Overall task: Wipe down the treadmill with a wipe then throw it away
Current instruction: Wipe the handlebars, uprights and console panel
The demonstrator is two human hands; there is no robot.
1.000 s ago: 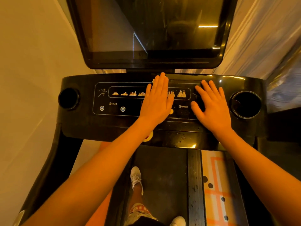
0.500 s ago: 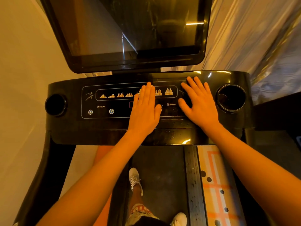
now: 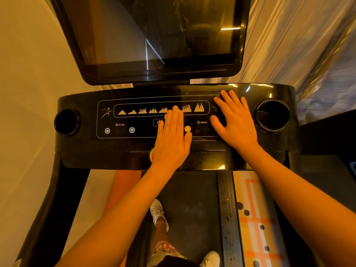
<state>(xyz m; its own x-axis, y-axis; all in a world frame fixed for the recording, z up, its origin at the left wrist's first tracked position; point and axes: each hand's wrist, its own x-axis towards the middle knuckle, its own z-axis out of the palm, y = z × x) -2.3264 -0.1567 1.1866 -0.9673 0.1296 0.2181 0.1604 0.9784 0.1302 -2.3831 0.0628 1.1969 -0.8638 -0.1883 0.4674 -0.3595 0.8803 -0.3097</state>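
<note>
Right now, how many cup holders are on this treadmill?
2: the left cup holder at the left end of the console, the right cup holder at its right end beside the right hand. None seems hidden.

Dim, warm orange cast. Glare streak on screen (image 3: 154, 31) at 1 o'clock; small highlights on console (image 3: 125, 153) rim — wide-angle bending at edges, curtain (image 3: 308, 45) at 2 o'clock smeared.

The treadmill console (image 3: 123, 149) bears the left hand (image 3: 171, 143) and right hand (image 3: 237, 124), flat.
</note>
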